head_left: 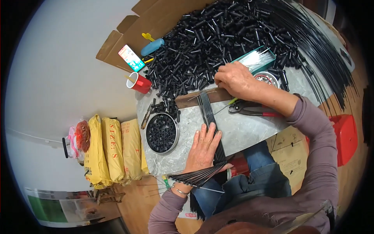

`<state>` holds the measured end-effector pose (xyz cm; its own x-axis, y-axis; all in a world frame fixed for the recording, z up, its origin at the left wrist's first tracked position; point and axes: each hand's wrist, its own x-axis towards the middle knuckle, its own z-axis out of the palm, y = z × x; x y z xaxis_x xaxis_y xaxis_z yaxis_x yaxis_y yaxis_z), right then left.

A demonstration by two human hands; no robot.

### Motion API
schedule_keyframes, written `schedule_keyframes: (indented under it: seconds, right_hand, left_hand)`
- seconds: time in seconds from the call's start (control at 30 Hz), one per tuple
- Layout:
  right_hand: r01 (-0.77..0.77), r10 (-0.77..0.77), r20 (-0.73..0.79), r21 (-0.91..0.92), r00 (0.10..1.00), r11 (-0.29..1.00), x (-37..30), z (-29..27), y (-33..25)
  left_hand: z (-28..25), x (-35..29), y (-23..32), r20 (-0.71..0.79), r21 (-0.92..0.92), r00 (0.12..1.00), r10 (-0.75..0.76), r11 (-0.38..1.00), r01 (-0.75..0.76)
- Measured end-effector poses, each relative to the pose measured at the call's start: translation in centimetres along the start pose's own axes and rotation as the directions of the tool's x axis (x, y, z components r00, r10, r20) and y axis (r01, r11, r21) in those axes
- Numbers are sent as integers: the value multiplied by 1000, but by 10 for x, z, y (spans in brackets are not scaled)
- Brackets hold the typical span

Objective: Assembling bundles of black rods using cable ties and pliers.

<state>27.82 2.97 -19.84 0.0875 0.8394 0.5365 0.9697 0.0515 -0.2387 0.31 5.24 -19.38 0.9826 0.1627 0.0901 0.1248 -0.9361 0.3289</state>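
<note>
My left hand point(202, 150) lies flat on the table's front part with its fingers stretched out. Its fingertips rest against a flat row of thin black ribs point(208, 113), whose far ends lie on a brown wooden bar point(187, 100). The ribs' near sections point(198, 174) fan out across my left wrist. Over the bar's right part, my right hand point(235, 80) is closed, fingers curled downward; anything between its fingertips is hidden. Beside it stands a green tray point(269, 62) of thin, shiny, pale pins. Black-and-red pliers point(249, 109) lie below my right forearm.
A heap of black tubular parts point(218, 35) covers the table's far side, with long black rods point(323, 46) at right. A round tin point(163, 133) of small black pieces stands left, near a red cup point(140, 84) and a phone point(131, 57). Yellow sacks point(113, 150) stand beyond the left edge.
</note>
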Motion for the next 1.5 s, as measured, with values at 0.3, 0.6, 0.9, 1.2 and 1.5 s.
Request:
schedule_keyframes:
  seconds: [0.3, 0.6, 0.9, 1.2, 1.5]
  right_hand:
    - [-54, 48, 122, 53, 991, 997, 9, 2, -6]
    - [-48, 41, 86, 93, 995, 995, 8, 5, -5]
    - [27, -27, 176, 1, 984, 1000, 27, -2, -8]
    - [-76, 4, 314, 216, 949, 974, 33, 2, 0]
    - [-12, -49, 328, 181, 943, 983, 42, 8, 4]
  left_hand:
    - [-2, -3, -4, -24, -2, 999, 29, 1000, -29]
    - [1, -3, -8, -39, -35, 998, 50, 998, -51]
    - [0, -5, -8, -46, -23, 998, 45, 999, -47]
    - [0, -7, -12, -53, -39, 997, 55, 998, -57]
    - [1, -7, -12, -83, -84, 995, 53, 995, -60]
